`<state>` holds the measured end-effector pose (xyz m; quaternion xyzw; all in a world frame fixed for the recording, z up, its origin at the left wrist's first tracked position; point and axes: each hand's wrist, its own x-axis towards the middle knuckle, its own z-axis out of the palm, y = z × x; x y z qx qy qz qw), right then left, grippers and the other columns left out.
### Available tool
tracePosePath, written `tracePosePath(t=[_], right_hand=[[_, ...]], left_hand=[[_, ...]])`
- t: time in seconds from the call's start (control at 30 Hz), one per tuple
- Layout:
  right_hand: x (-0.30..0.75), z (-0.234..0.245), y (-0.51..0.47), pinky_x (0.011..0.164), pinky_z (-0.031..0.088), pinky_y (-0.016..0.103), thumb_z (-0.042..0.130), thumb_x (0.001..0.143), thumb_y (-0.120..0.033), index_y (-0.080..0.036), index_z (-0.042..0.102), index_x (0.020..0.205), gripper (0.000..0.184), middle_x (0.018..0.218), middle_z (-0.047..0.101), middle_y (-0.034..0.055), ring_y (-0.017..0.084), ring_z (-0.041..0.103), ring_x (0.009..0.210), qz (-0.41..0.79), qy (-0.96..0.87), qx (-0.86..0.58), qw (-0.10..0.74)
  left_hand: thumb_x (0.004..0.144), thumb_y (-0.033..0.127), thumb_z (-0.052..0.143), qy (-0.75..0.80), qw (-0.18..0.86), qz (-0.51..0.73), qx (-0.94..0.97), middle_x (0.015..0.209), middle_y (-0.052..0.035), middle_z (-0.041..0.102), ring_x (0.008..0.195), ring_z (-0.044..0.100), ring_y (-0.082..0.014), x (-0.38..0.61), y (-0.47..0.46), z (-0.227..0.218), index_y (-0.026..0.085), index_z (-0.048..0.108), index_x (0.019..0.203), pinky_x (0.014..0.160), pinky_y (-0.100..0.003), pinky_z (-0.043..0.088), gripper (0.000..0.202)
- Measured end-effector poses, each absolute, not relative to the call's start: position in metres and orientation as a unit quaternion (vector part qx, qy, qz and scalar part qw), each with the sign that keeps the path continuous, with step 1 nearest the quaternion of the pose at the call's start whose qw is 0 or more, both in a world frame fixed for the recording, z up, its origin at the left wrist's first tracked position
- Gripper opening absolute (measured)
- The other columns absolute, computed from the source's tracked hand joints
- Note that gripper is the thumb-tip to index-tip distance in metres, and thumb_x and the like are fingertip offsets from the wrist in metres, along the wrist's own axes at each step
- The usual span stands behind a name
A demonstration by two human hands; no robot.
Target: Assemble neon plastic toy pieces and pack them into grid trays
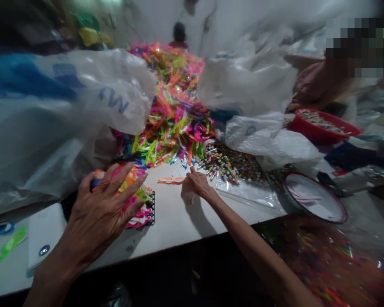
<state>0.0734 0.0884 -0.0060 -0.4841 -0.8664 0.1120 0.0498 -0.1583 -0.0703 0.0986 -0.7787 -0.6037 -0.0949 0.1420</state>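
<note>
My left hand (105, 202) is open, fingers spread over a bundle of bright pink, yellow and orange plastic pieces (137, 207). These lie in a black latticed tray (152, 209), mostly covered by the hand. My right hand (195, 182) is over the white tabletop (169, 226), fingers closed at the end of an orange plastic strip (170, 181); the exact grip is hidden. Just beyond rises a large heap of multicoloured plastic pieces (179, 115). To the right of that hand lies a pile of small slim parts with pale ends (232, 164).
Big translucent plastic bags (115, 94) flank the heap. A white box (46, 234) stands at left. On the right are a clear plastic sheet (246, 192), a round white basin (316, 198) and a red bowl (323, 128) of small parts. Another person (320, 85) is behind it.
</note>
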Motion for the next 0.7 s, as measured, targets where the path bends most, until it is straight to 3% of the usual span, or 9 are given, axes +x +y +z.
tracePosePath(t=[0.1,0.17,0.3,0.37,0.53,0.7], right_hand=[[0.089,-0.015,0.096,0.064,0.035,0.026,0.044,0.080,-0.004,-0.009,0.063,0.086,0.020,0.095,0.060,0.0121,0.015,0.054,0.076,0.106,-0.866,-0.486,0.045],[0.084,-0.022,0.085,0.063,0.035,0.024,0.048,0.079,-0.009,-0.011,0.062,0.084,0.015,0.086,0.061,0.0077,0.015,0.054,0.073,0.153,-0.861,-0.478,0.085],[0.046,-0.035,0.044,0.055,0.036,0.020,0.050,0.080,-0.020,-0.012,0.062,0.083,0.015,0.067,0.060,0.0008,0.012,0.053,0.061,0.420,-0.790,-0.397,0.206],[0.026,-0.038,0.028,0.054,0.035,0.019,0.051,0.079,-0.021,-0.013,0.063,0.083,0.015,0.065,0.060,-0.0008,0.011,0.052,0.059,0.483,-0.772,-0.350,0.220],[0.009,-0.031,0.018,0.053,0.030,0.018,0.053,0.079,-0.018,-0.014,0.062,0.074,0.010,0.064,0.058,-0.0017,0.009,0.048,0.058,0.432,-0.814,-0.337,0.193],[0.006,-0.011,0.017,0.052,0.027,0.022,0.049,0.081,-0.014,-0.015,0.060,0.074,0.013,0.070,0.062,0.0029,0.012,0.052,0.061,0.287,-0.902,-0.313,0.082]], left_hand=[[0.091,0.034,0.037,-0.594,0.127,-0.109,-0.787,0.146,-0.0032,0.031,0.131,0.033,-0.0279,-0.154,-0.076,0.098,0.033,0.045,0.127,0.105,-0.055,0.023,0.038],[0.091,0.032,0.035,-0.586,0.113,-0.122,-0.793,0.145,-0.0048,0.032,0.130,0.034,-0.0278,-0.155,-0.077,0.096,0.030,0.051,0.123,0.105,-0.053,0.025,0.036],[0.091,0.036,0.036,-0.578,0.105,-0.117,-0.801,0.145,-0.0038,0.032,0.131,0.033,-0.0279,-0.159,-0.076,0.092,0.030,0.060,0.109,0.105,-0.053,0.025,0.031],[0.090,0.037,0.037,-0.580,0.107,-0.109,-0.800,0.144,-0.0047,0.034,0.131,0.033,-0.0281,-0.161,-0.076,0.091,0.030,0.063,0.102,0.104,-0.054,0.025,0.029],[0.090,0.035,0.039,-0.551,0.125,-0.120,-0.816,0.142,-0.0082,0.038,0.131,0.033,-0.0292,-0.164,-0.074,0.087,0.023,0.064,0.094,0.106,-0.054,0.022,0.028],[0.091,0.028,0.039,-0.567,0.139,-0.110,-0.804,0.145,-0.0091,0.032,0.131,0.033,-0.0262,-0.158,-0.074,0.088,0.023,0.047,0.123,0.106,-0.052,0.024,0.033]])
